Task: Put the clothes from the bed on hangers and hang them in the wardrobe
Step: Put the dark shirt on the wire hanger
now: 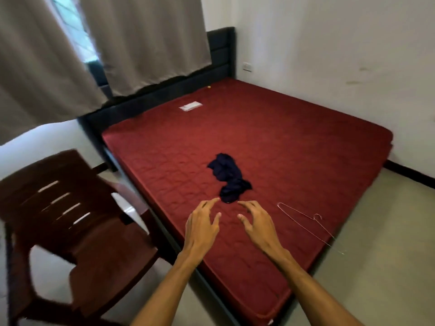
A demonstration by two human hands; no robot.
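Navy garment point(229, 178) lies crumpled on the bed point(294, 128); L hand point(202, 223) & R hand point(257, 223) just short of garment, fingers spread loose, holding nothing; wire hanger point(306, 223) right of garment. Best approach: pinch both shoulders, lift, shake flat before threading.

The mattress point(282, 142) is deep red, stitched in a quilted grid of squares, with a small white label point(190, 106) and a tiny yellow speck point(208, 86) near its far end. On it lie a plain dark navy garment point(229, 178) and a silvery wire hanger point(303, 223). The bed frame point(221, 52) is black, the curtains point(146, 38) plain grey-beige, the chair point(70, 220) dark reddish brown. The walls point(329, 43) are white, the skirting point(409, 171) black, the floor point(388, 243) pale greyish beige.
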